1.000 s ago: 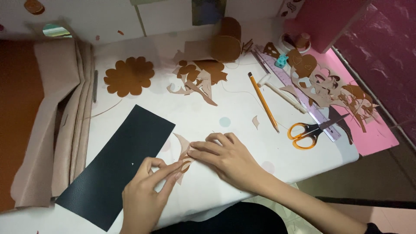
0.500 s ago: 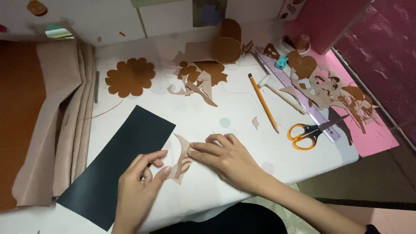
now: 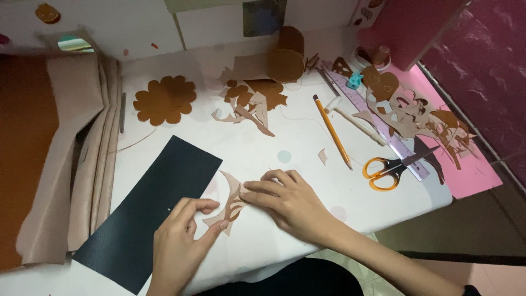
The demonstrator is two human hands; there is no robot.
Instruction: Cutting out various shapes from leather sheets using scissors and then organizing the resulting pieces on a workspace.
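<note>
A small tan cut-out shape point(image 3: 230, 200) with jagged fringes lies on the white table point(image 3: 296, 142), at the right edge of a dark blue-black sheet point(image 3: 148, 211). My left hand point(image 3: 181, 241) pinches its lower end between thumb and forefinger. My right hand point(image 3: 287, 200) lies flat beside it, fingertips pressing on the upper right part of the cut-out.
A brown flower cut-out point(image 3: 164, 100) lies at the back left, brown scraps point(image 3: 252, 104) in the middle. A yellow pencil point(image 3: 331, 130), orange-handled scissors point(image 3: 386, 170), a ruler point(image 3: 378, 126) and more scraps on a pink sheet point(image 3: 466, 170) sit right. Folded tan material point(image 3: 71, 159) is stacked at the left.
My left hand has shifted slightly down and left, its fingers now pinching the lower end of the cut-out. The right hand stays pressed on the piece.
</note>
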